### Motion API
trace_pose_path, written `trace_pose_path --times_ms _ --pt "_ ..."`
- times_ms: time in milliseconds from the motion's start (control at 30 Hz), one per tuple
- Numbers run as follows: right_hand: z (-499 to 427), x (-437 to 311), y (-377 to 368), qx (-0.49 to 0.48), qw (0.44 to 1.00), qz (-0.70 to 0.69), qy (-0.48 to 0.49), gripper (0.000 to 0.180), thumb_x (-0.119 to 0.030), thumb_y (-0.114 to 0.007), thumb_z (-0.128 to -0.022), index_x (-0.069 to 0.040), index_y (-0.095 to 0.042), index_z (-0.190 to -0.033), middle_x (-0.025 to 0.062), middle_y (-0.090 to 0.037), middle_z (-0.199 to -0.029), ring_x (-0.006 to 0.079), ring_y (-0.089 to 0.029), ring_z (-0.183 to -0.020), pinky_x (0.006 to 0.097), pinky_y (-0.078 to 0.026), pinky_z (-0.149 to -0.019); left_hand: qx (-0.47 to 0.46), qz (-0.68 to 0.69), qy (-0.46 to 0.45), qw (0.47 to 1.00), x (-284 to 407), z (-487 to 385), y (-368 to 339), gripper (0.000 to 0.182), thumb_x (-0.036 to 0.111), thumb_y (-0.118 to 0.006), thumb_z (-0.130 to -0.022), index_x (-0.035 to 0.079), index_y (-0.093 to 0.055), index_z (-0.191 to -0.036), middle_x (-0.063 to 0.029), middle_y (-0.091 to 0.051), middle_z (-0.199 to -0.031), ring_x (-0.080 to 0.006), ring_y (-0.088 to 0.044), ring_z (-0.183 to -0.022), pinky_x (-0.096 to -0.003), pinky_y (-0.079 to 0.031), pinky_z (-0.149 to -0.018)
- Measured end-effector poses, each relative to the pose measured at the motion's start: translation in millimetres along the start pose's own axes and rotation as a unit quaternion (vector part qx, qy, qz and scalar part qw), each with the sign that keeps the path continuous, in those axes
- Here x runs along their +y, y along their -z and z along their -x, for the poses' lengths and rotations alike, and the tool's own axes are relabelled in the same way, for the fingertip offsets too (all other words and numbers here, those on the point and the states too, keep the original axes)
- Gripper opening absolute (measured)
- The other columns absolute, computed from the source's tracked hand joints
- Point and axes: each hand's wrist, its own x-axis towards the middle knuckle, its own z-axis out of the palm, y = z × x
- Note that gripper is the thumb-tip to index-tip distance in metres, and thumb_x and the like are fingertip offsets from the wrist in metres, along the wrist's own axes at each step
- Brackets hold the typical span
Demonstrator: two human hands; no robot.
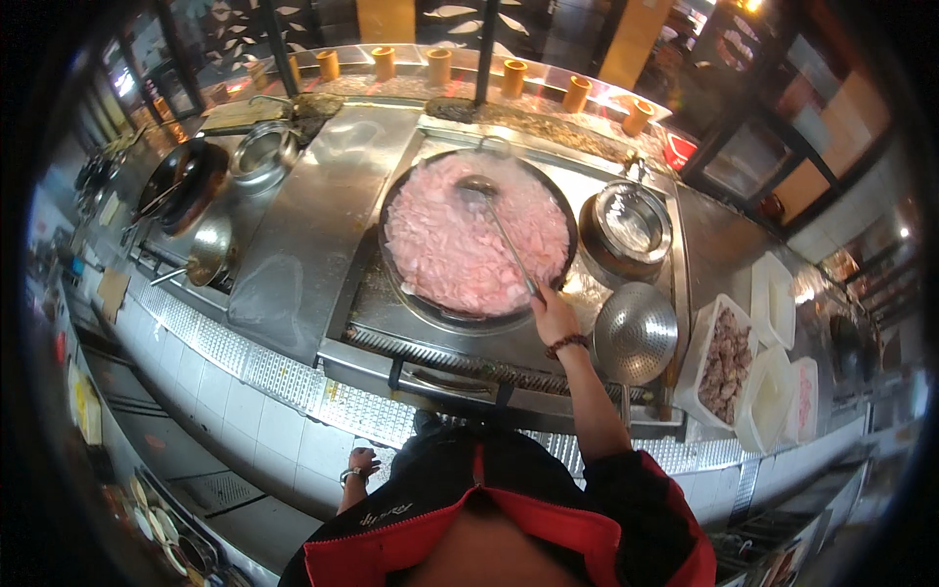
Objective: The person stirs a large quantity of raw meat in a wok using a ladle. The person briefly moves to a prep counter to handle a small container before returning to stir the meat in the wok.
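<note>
A large wok [383,242] full of pale pink sliced meat [469,249] sits on the stove before me, and faint steam rises at its far side. My right hand [555,315] grips the handle of a long metal ladle [506,238], whose bowl rests in the meat near the wok's far side. Beside my right forearm lies a perforated metal strainer [635,334]. My left hand [363,461] hangs low beside my body, away from the stove, its fingers partly apart and holding nothing that shows.
Right of the wok stands a metal pot [632,220]. White plastic tubs are at the far right, one with chunks of meat [725,359]. At left are a dark wok [183,183], another pot [262,154] and a smaller strainer [213,249]. Bamboo cups [439,67] line the back ledge.
</note>
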Motion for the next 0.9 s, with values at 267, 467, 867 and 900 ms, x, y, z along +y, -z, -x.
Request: trace_pose_path --times_ms 267,467,867,900 --pt "-26 -38 1 -0.018 0.999 0.024 -0.026 0.047 -0.031 -0.055 -0.097 -0.019 -0.051 -0.142 0.0261 -0.067 -0.110 0.0451 -0.064 -0.102 0.0517 -0.051 -0.085 -0.008 -0.149 -0.059 0.987 -75 1 15 0.028 0.016 -0.058 -0.091 -0.002 -0.061 -0.111 -0.0153 -0.068 -0.097 -0.0316 -0.070 -0.078 -0.0427 -0.059 -0.061" --pt "-31 -28 8 -0.025 0.999 0.004 0.035 0.045 -0.033 -0.050 -0.099 -0.016 -0.050 -0.141 0.0260 -0.065 -0.116 0.0458 -0.062 -0.106 0.0519 -0.049 -0.091 -0.017 -0.379 -0.105 0.919 -106 -7 19 0.027 0.017 -0.058 -0.092 -0.004 -0.063 -0.108 -0.0153 -0.070 -0.095 -0.0328 -0.070 -0.077 -0.0430 -0.059 -0.062" --pt "-46 -36 -19 -0.067 0.997 -0.028 0.022 0.050 -0.032 -0.043 -0.099 -0.013 -0.045 -0.146 0.0265 -0.056 -0.134 0.0443 -0.054 -0.123 0.0477 -0.042 -0.106 0.063 0.134 -0.006 0.989 -59 11 8 0.024 0.014 -0.058 -0.089 -0.001 -0.058 -0.108 -0.0147 -0.066 -0.096 -0.0307 -0.071 -0.079 -0.0416 -0.060 -0.058" --pt "-43 -35 -20 -0.067 0.998 -0.001 -0.015 0.051 -0.032 -0.043 -0.099 -0.014 -0.044 -0.147 0.0271 -0.056 -0.133 0.0441 -0.054 -0.124 0.0476 -0.041 -0.107 0.050 0.139 -0.018 0.989 -54 15 4 0.024 0.015 -0.058 -0.089 -0.001 -0.058 -0.108 -0.0147 -0.066 -0.096 -0.0304 -0.071 -0.079 -0.0416 -0.060 -0.059"
